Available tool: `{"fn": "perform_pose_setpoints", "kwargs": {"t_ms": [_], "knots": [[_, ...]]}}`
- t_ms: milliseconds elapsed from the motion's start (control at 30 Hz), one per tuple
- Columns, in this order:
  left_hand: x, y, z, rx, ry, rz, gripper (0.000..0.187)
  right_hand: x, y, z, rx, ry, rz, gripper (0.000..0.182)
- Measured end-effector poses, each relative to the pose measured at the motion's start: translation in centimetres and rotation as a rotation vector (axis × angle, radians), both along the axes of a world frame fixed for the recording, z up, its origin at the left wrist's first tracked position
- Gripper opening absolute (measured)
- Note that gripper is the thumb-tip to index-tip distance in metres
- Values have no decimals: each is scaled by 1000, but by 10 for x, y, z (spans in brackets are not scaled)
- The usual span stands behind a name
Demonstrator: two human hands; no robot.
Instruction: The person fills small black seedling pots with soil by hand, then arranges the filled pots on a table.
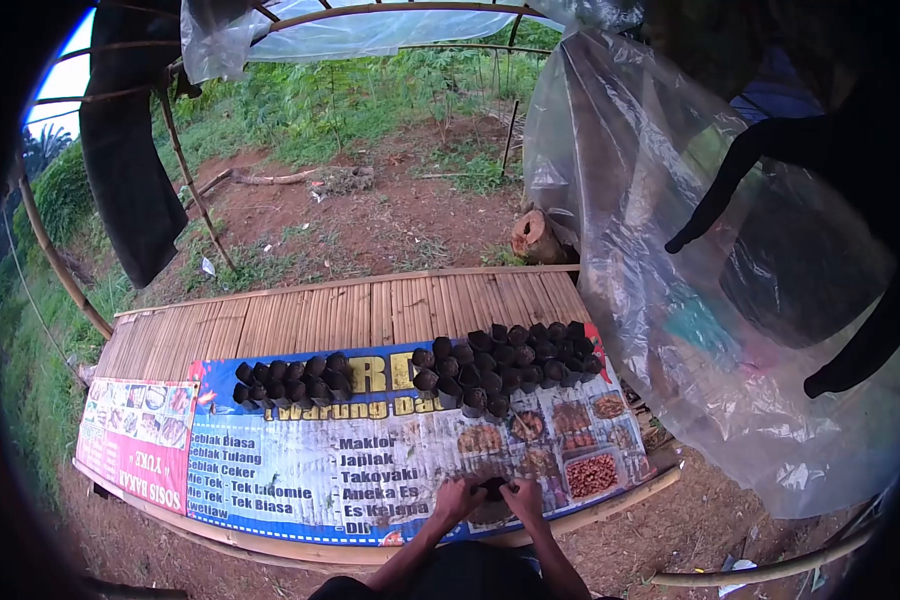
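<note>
Near the front edge of the bamboo platform, my left hand [456, 501] and my right hand [523, 498] face each other with fingers curled in. A small black plastic planting bag [492, 487] shows between them, pinched at its rim from both sides. What it contains is too dark to make out. Farther back stand several similar black bags filled with dark soil, in a left cluster [292, 381] and a larger right cluster [510, 362]. All these bags rest on a printed menu banner [270, 433].
Bare bamboo slats [340, 311] form the platform's back strip. Clear plastic sheeting [630, 250] hangs at the right, with dark cloth [770, 170] in front. A dark cloth strip [130, 170] hangs at the left. A cut log [536, 236] lies on the soil behind.
</note>
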State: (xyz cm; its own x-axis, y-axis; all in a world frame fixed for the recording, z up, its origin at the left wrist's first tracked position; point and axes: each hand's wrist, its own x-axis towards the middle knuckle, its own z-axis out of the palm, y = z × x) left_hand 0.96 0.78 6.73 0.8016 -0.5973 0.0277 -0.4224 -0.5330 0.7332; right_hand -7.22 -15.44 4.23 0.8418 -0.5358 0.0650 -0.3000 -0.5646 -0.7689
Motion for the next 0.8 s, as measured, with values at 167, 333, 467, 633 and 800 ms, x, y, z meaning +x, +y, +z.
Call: {"fn": "perform_pose_setpoints", "kwargs": {"t_ms": [167,333,467,633,800], "knots": [[2,1,-16,68,91,39,27,-1,-1,-10,16,55,16,27],[-2,3,-7,33,122,53,28,-3,2,-2,16,-8,-1,27],[-1,3,-18,80,134,33,28,-2,0,-18,57,53,-7,26],[7,4,-4,173,49,-21,29,-11,9,11,-3,114,-103,42],[23,-4,0,120,-131,-53,35,-22,19,5,-69,286,-127,52]]}}
